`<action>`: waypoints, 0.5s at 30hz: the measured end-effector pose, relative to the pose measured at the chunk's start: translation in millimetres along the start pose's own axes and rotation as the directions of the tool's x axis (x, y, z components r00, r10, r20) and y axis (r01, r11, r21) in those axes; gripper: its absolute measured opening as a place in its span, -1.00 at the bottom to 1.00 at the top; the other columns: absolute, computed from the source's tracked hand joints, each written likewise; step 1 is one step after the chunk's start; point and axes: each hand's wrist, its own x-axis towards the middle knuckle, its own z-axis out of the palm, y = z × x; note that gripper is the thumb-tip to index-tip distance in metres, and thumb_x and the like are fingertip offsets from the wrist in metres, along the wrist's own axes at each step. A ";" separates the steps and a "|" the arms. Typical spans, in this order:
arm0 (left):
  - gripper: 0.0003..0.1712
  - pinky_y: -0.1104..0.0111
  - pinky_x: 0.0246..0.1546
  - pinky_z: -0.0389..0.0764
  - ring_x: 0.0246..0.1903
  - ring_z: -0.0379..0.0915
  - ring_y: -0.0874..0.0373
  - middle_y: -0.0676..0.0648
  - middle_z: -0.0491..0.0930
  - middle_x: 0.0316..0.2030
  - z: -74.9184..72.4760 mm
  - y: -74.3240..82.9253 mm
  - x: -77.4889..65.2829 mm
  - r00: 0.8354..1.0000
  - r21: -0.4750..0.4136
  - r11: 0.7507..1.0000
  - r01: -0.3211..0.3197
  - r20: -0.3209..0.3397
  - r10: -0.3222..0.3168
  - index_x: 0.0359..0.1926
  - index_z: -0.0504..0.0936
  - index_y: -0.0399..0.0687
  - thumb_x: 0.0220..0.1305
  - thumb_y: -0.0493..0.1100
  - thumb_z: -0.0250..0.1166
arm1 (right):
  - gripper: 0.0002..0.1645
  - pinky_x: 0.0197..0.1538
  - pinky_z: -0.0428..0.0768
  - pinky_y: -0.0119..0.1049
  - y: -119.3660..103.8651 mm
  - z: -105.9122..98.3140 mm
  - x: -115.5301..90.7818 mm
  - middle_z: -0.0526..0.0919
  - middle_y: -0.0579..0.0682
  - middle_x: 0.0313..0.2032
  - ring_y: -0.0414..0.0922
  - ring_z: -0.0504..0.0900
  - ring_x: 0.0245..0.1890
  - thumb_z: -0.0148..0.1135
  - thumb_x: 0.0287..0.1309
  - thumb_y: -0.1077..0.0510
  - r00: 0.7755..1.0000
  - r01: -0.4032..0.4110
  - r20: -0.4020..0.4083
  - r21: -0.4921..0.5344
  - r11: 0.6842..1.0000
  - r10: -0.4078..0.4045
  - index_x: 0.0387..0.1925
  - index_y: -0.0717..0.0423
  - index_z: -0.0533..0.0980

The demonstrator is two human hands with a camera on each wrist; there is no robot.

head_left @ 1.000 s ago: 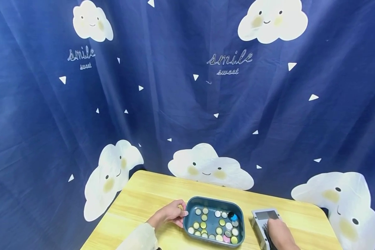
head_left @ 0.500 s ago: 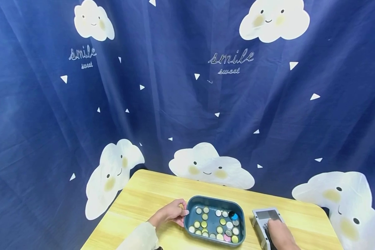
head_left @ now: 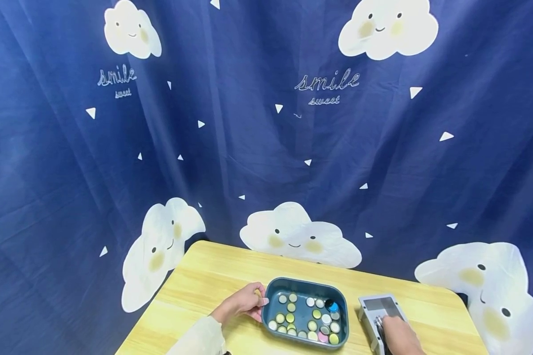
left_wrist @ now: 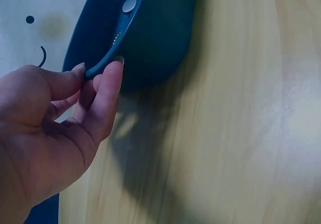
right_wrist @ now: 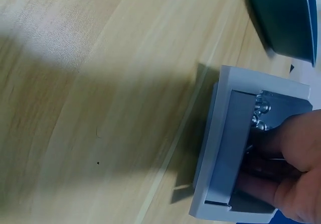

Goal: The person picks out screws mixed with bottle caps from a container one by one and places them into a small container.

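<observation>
A dark teal plastic basin (head_left: 303, 282) stands on the table with many bottle caps (head_left: 316, 313) loose on its floor, mostly white and yellow-green, one pink. Pinching its left rim between thumb and fingers is my left hand (head_left: 245, 301); the left wrist view shows that hand (left_wrist: 60, 123) and the basin's outer wall (left_wrist: 160, 38) closely. To the right, my right hand (head_left: 399, 335) reaches into a grey rectangular box (head_left: 373, 299). Small shiny metal pieces (right_wrist: 262, 106) lie by its fingers in the right wrist view. The fingertips are hidden in the box, so their grip is unclear.
A light wooden table (head_left: 222, 261) bears both containers, the box a short way right of the basin. A round blue and black piece (head_left: 331, 306) lies in the basin's far right corner. Behind the table hangs a blue curtain (head_left: 266, 148) with white clouds.
My right hand has shifted slightly within the grey box, and more of the metal pieces now show beside it. The left hand and the basin stay as they were.
</observation>
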 end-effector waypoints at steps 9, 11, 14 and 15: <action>-0.86 0.36 -0.63 0.79 -0.69 0.44 0.21 -0.08 0.47 -0.60 3.1 -2.5 0.6 0.999 0.005 1.000 -0.024 -0.045 0.024 -0.15 0.37 -0.23 0.41 -0.41 0.19 | -0.82 -0.48 0.63 -0.06 -0.3 -5.3 -8.6 0.62 0.03 -0.57 -0.06 0.58 -0.53 0.32 -0.01 0.48 0.997 0.049 -0.052 -0.017 0.999 -0.050 -0.49 0.18 0.55; -0.87 0.35 -0.62 0.80 -0.68 0.45 0.20 -0.09 0.47 -0.59 3.8 -2.6 0.5 0.998 0.007 0.999 -0.034 -0.060 0.035 -0.15 0.37 -0.24 0.41 -0.40 0.19 | -0.83 -0.49 0.61 -0.06 -0.5 -8.8 -10.2 0.60 0.01 -0.57 -0.06 0.57 -0.53 0.35 0.02 0.44 0.996 0.060 -0.070 -0.022 0.998 -0.061 -0.50 0.18 0.55; -0.88 0.34 -0.63 0.80 -0.67 0.45 0.20 -0.08 0.48 -0.59 5.4 -3.9 0.6 0.995 0.009 0.998 -0.055 -0.078 0.055 -0.13 0.38 -0.27 0.42 -0.39 0.18 | -0.85 -0.50 0.57 -0.06 -1.1 -14.8 -12.3 0.61 0.01 -0.56 -0.06 0.57 -0.52 0.40 0.07 0.38 0.995 0.061 -0.072 -0.022 0.998 -0.063 -0.48 0.18 0.57; -0.88 0.35 -0.63 0.79 -0.67 0.45 0.21 -0.08 0.48 -0.59 5.9 -4.0 0.5 0.995 0.005 0.998 -0.058 -0.083 0.058 -0.12 0.39 -0.27 0.43 -0.38 0.18 | -0.86 -0.50 0.56 -0.07 -1.6 -16.8 -12.7 0.61 0.01 -0.55 -0.07 0.57 -0.52 0.41 0.08 0.37 0.996 0.059 -0.072 -0.022 0.998 -0.061 -0.47 0.18 0.58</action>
